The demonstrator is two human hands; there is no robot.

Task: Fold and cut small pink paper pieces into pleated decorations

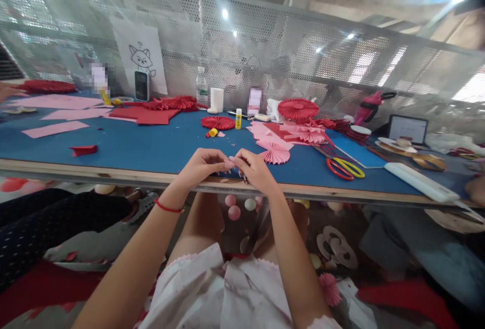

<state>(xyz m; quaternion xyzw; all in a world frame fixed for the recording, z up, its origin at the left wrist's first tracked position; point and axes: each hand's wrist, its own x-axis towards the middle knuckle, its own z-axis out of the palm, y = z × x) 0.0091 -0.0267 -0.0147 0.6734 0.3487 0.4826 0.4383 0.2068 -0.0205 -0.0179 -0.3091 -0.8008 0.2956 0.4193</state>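
My left hand and my right hand meet fingertip to fingertip at the near edge of the blue table. Both are curled in a pinch around something small and dark between them; I cannot make out what it is. A red string bracelet circles my left wrist. Just beyond my right hand lies a pink pleated paper fan. A red pleated paper disc and a yellow glue stick lie farther back.
Red and yellow scissors lie to the right, beside a long white bar. Pink paper sheets and red paper cover the left. A phone, a bottle and a tablet stand along the mesh wall.
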